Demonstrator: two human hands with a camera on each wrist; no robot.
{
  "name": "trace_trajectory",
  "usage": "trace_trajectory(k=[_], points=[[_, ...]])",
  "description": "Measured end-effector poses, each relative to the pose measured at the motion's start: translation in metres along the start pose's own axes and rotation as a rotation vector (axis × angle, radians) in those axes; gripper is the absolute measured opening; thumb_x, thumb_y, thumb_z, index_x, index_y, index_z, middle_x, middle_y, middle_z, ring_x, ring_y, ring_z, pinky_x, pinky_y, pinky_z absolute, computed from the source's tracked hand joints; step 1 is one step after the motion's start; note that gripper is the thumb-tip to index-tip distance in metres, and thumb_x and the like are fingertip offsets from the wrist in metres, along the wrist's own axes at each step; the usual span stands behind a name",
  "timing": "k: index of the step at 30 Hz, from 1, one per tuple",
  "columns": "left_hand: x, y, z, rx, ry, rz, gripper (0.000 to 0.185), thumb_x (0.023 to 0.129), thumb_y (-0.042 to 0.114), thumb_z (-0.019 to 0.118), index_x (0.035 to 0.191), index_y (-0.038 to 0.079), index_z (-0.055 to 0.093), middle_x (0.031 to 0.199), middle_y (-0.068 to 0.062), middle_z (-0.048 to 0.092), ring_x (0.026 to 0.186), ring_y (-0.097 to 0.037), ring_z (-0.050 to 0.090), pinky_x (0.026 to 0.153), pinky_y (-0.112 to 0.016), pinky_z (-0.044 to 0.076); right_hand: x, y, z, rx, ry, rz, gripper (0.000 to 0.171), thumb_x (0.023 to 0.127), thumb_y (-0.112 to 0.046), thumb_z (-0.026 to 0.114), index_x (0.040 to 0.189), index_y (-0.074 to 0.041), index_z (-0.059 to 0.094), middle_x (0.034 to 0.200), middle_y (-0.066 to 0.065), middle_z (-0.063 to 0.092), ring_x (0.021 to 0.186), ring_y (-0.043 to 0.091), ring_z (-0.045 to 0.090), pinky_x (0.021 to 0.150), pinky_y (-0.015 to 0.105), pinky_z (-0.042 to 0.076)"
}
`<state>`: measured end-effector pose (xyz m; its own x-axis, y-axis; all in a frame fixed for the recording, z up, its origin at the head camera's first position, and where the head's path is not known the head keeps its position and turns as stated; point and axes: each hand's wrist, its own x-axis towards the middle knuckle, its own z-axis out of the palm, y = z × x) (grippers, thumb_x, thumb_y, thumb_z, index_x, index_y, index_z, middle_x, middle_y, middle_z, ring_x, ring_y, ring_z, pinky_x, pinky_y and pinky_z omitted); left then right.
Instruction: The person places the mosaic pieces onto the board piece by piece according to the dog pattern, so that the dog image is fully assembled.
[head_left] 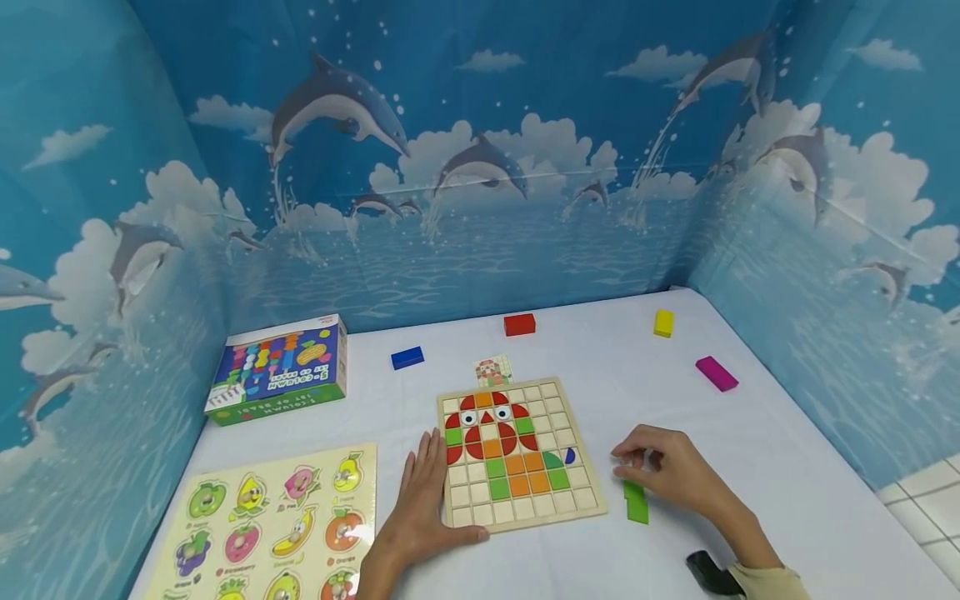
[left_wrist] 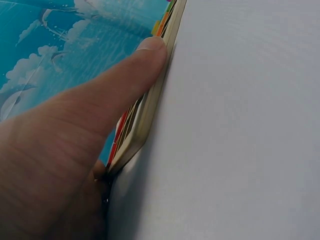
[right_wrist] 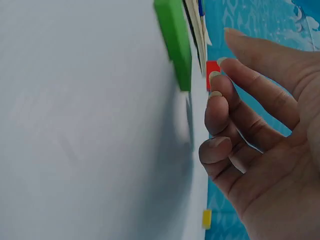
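Note:
A wooden grid board [head_left: 564, 501] lies on the white table, with red, green and orange tiles forming a picture with two eyes. My left hand [head_left: 422, 496] rests along its left side, fingers straight, the thumb [left_wrist: 145, 60] against the lower edge. To the right of the board, my right hand [head_left: 670, 467] hovers over green tiles [head_left: 637, 505], fingers bent. In the right wrist view, the right hand's [right_wrist: 260, 105] thumb and fingertips stand apart with nothing between them, beside the green tiles [right_wrist: 175, 45]. A small blue piece [head_left: 570, 456] sits on the board's right part.
Behind the board lie a picture card [head_left: 492, 371], a blue block [head_left: 407, 358] and a red block [head_left: 520, 325]. Yellow [head_left: 663, 323] and magenta [head_left: 717, 373] blocks are at the right. A fruit puzzle board [head_left: 281, 475] and a box [head_left: 281, 367] occupy the left.

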<state>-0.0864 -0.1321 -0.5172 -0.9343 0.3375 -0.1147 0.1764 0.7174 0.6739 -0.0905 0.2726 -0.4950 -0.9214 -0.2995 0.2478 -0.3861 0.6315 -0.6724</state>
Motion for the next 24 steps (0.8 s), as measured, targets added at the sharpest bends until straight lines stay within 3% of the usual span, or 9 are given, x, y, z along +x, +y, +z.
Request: trace_trajectory(k=[4,9,13,24], points=[[-0.001,0.000,0.000,0.005,0.005,-0.011,0.149,0.067,0.074,0.089,0.174,0.008,0.008,0.182,-0.009,0.003,0.168,-0.030,-0.007,0.134,-0.059,-0.001,-0.009,0.007,-0.006,0.017,-0.030,-0.003,0.025,0.079,-0.008,0.096,0.097,-0.019,0.082,0.085,-0.013,0.067,0.071,0.009,0.058,0.059,0.022,0.048],[-0.001,0.000,0.001,0.010,0.002,-0.003,0.149,0.068,0.074,0.089,0.174,0.008,0.008,0.182,-0.008,0.003,0.168,-0.031,-0.007,0.133,-0.060,-0.001,-0.013,0.008,-0.010,0.026,-0.103,0.076,0.022,0.079,-0.016,0.097,0.095,-0.018,0.083,0.085,-0.010,0.065,0.072,0.010,0.056,0.061,0.022,0.047],[-0.003,0.001,0.002,-0.004,-0.002,0.005,0.148,0.068,0.072,0.089,0.174,0.009,0.009,0.182,-0.009,0.004,0.168,-0.032,-0.006,0.133,-0.061,0.000,-0.012,0.005,-0.012,0.031,-0.155,0.144,0.019,0.078,-0.016,0.098,0.090,-0.019,0.083,0.082,-0.010,0.063,0.072,0.009,0.054,0.061,0.020,0.047],[0.000,-0.001,0.000,-0.003,-0.001,0.009,0.147,0.069,0.074,0.088,0.174,0.009,0.010,0.182,-0.009,0.004,0.168,-0.031,-0.007,0.133,-0.060,0.000,-0.007,-0.001,-0.013,0.056,-0.279,0.204,0.021,0.081,-0.020,0.096,0.087,-0.020,0.075,0.083,-0.009,0.062,0.078,0.007,0.054,0.067,0.022,0.048]])
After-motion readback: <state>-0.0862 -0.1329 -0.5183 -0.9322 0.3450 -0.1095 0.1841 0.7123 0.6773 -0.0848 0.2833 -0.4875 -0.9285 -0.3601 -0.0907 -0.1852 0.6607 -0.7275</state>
